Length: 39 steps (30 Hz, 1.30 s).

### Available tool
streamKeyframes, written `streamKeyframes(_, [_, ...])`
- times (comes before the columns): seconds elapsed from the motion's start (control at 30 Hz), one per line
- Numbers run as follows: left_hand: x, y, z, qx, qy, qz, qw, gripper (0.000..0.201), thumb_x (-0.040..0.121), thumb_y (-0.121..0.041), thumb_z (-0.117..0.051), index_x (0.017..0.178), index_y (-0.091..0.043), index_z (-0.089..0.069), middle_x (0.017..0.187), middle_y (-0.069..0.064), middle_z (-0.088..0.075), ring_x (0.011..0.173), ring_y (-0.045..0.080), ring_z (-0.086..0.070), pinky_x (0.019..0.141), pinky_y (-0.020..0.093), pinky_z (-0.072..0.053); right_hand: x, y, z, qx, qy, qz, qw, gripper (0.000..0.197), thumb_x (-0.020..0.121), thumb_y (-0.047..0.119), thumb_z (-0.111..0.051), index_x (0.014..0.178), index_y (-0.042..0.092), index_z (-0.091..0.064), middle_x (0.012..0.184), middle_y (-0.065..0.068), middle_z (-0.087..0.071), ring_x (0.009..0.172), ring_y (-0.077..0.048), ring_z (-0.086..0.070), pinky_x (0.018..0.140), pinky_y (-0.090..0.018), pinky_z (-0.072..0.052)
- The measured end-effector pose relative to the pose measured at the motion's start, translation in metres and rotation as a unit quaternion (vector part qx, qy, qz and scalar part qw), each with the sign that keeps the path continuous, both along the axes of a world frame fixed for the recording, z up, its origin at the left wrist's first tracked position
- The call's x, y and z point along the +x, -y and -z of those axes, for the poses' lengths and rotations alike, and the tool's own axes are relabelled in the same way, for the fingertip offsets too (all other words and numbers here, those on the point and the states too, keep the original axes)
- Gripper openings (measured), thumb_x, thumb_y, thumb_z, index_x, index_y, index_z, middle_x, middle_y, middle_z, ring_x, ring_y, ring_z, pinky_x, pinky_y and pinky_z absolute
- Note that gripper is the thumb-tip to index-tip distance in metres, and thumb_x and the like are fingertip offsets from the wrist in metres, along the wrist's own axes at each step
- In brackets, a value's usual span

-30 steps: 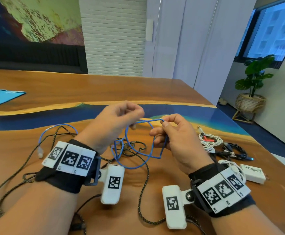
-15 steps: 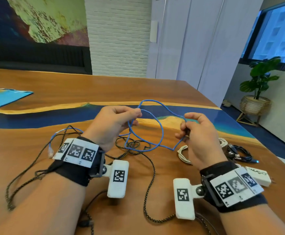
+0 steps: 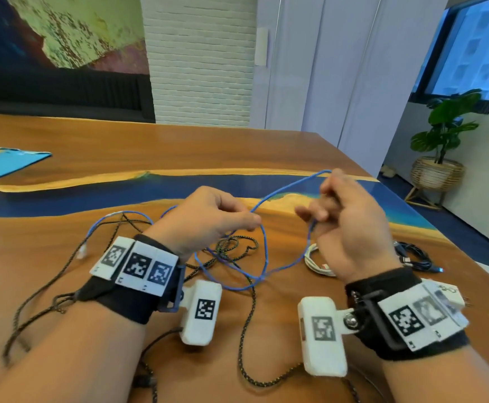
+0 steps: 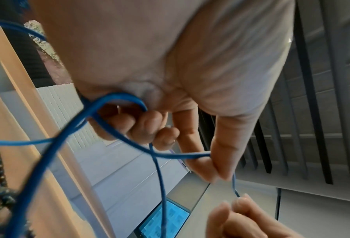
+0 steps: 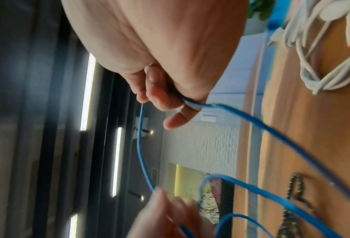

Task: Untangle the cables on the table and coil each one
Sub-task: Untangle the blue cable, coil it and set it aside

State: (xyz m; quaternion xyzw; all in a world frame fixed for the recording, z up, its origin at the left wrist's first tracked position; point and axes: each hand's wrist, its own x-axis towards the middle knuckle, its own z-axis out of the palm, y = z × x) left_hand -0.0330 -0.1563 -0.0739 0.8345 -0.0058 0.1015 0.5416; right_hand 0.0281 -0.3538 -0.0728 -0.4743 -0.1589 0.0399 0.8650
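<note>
Both hands hold the blue cable (image 3: 262, 248) above the counter (image 3: 281, 146), the left hand (image 3: 208, 219) pinching one strand and the right hand (image 3: 345, 225) pinching another, so it seems best to draw its loops gently off the braided black cable (image 3: 244, 324) without tightening any knot.

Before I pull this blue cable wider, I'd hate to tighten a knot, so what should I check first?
1. Left hand pinches the blue cable: ok.
2. Right hand grips it too: ok.
3. Blue cable free of the braided cable: not ok, they cross on the table.
4. Blue loops uncrossed: not ok.
5. Blue cable's far plug free: cannot tell.
6. White coiled cable clear of the pull: ok.
</note>
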Motion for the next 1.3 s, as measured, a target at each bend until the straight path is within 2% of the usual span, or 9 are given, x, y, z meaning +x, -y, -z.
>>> streamKeyframes(0.13, [0.001,-0.005,0.001,0.022,-0.004,-0.032,0.999,0.035,0.089,-0.043,-0.074,0.072,-0.012,-0.078,0.075,-0.005,-0.074,0.076,0.006,-0.067,0.079,0.023,-0.045,0.014,0.014,-0.002,0.072,-0.081,0.086,0.990,0.031,0.109,0.024,-0.045,0.084,0.012,-0.059,0.055,0.004,-0.034,0.056,-0.013,-0.042,0.067,-0.031,-0.056])
streamKeyframes(0.23, [-0.001,-0.006,-0.001,0.007,0.037,-0.060,0.998,0.036,0.097,-0.036,-0.067,0.073,-0.011,-0.077,0.049,-0.018,-0.058,0.055,-0.007,-0.056,0.075,0.026,-0.040,0.020,0.014,0.002,-0.045,-0.121,0.125,0.984,0.025,0.105,0.015,-0.049,0.122,0.011,-0.068,0.100,-0.003,-0.062,0.101,-0.018,-0.060,0.092,-0.040,-0.051])
streamKeyframes(0.33, [0.002,-0.007,0.002,0.047,0.045,-0.061,0.996,0.036,0.093,-0.047,-0.069,0.071,-0.020,-0.080,0.078,0.020,-0.072,0.083,0.023,-0.070,0.085,0.045,-0.052,0.014,0.014,0.003,-0.187,-0.034,0.179,0.965,0.054,0.103,0.008,-0.050,0.154,0.022,-0.040,0.157,0.002,-0.041,0.139,-0.008,-0.040,0.109,-0.032,-0.038])
streamKeyframes(0.63, [-0.003,0.002,-0.003,0.090,0.029,0.011,0.995,0.023,0.080,-0.047,-0.078,0.068,-0.027,-0.081,0.075,-0.011,-0.073,0.081,0.000,-0.066,0.080,0.029,-0.048,-0.007,-0.012,0.021,-0.426,0.246,-0.055,0.869,0.022,0.096,0.017,-0.069,0.116,0.023,-0.077,0.116,0.008,-0.075,0.113,-0.001,-0.065,0.100,-0.028,-0.052])
streamKeyframes(0.8, [-0.004,-0.018,-0.006,0.095,0.042,-0.026,0.994,0.041,0.070,-0.064,-0.076,0.064,-0.023,-0.078,0.071,0.024,-0.060,0.064,0.028,-0.052,0.067,0.030,-0.045,0.002,-0.002,0.013,-0.291,0.151,0.029,0.944,0.020,0.094,0.025,-0.068,0.078,0.020,-0.079,0.070,-0.002,-0.071,0.079,-0.014,-0.068,0.089,-0.035,-0.051])
streamKeyframes(0.93, [-0.003,-0.035,-0.006,0.082,0.034,-0.109,0.990,0.046,0.084,-0.053,-0.076,0.052,-0.021,-0.069,0.053,0.011,-0.044,0.053,0.022,-0.041,0.054,0.025,-0.038,0.015,0.015,0.000,-0.012,0.003,0.058,0.998,0.018,0.102,0.015,-0.055,0.092,0.004,-0.065,0.058,0.002,-0.051,0.055,-0.013,-0.063,0.093,-0.045,-0.057])
streamKeyframes(1.03, [0.000,-0.042,-0.004,0.013,0.092,-0.166,0.982,0.048,0.088,-0.050,-0.073,0.054,-0.016,-0.067,0.061,0.011,-0.060,0.061,0.019,-0.058,0.064,0.029,-0.039,0.021,0.020,0.000,-0.050,-0.019,0.064,0.997,0.022,0.107,0.008,-0.044,0.117,0.004,-0.064,0.073,-0.001,-0.059,0.059,-0.015,-0.065,0.083,-0.042,-0.061])
streamKeyframes(1.17, [0.001,-0.033,-0.005,-0.009,0.144,-0.177,0.974,0.045,0.092,-0.044,-0.071,0.058,-0.015,-0.068,0.060,-0.001,-0.070,0.066,0.007,-0.068,0.065,0.036,-0.046,0.017,0.013,0.008,-0.252,0.031,0.070,0.965,0.052,0.102,-0.006,-0.043,0.145,0.022,-0.055,0.139,0.003,-0.062,0.125,-0.013,-0.060,0.105,-0.037,-0.050])
streamKeyframes(1.3, [0.000,-0.024,-0.002,0.034,0.150,-0.111,0.982,0.039,0.089,-0.043,-0.075,0.061,-0.016,-0.072,0.043,-0.002,-0.037,0.045,0.016,-0.033,0.050,0.031,-0.039,0.006,0.014,0.001,-0.369,0.191,0.113,0.903,0.067,0.094,-0.002,-0.053,0.150,0.037,-0.047,0.158,0.015,-0.040,0.133,0.017,-0.037,0.107,-0.011,-0.035])
